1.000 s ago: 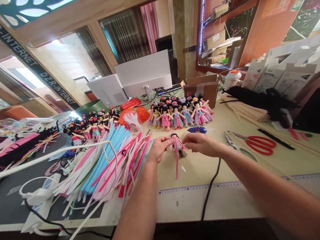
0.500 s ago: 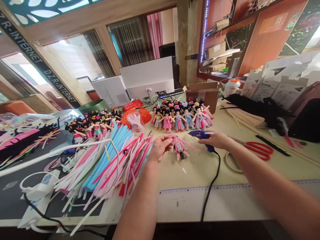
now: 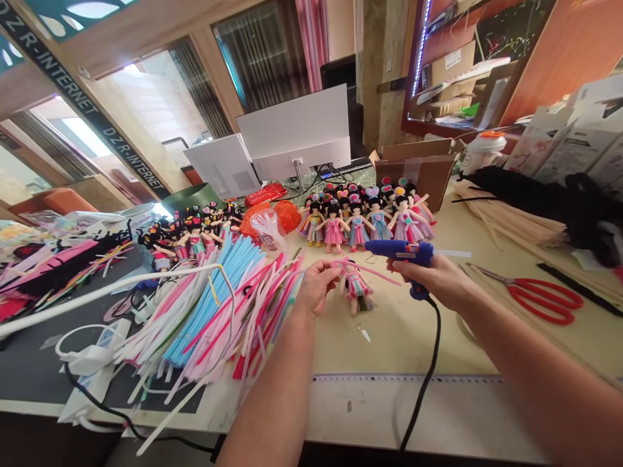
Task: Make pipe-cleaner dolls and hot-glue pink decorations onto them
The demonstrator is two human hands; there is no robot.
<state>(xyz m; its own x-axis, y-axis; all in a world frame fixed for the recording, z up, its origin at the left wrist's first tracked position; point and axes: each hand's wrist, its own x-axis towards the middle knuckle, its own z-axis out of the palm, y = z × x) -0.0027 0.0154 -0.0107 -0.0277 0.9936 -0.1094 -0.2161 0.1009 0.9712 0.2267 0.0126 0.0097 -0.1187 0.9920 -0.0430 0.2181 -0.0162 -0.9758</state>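
Near the middle of the frame, my left hand (image 3: 318, 285) is pinched closed on the upper end of a small black-haired doll in a striped pastel skirt (image 3: 357, 288); whether the pinch also takes in the long pink fuzzy strip (image 3: 379, 274) at its fingertips, I cannot tell. From my remote view the doll stands just right of that hand, its long axis running up and down the frame, legs toward the bottom, so the left hand is the nearer one. My right hand (image 3: 440, 279) is wrapped around the grip of a blue plastic glue gun (image 3: 402, 251), and for it the doll lies left and slightly lower. The gun's long axis runs across the frame, nozzle leftward, its tip just above and right of the doll's head, while the strip slants rightward below the barrel.

I count one doll in hand, one strip, one gun, one pair of red-handled metal scissors (image 3: 540, 298) at right and one small white scrap (image 3: 365, 335) below the doll. At upper centre, a group of finished-looking fuzzy dolls (image 3: 334, 230) shows five in its front row; those behind overlap too much to count
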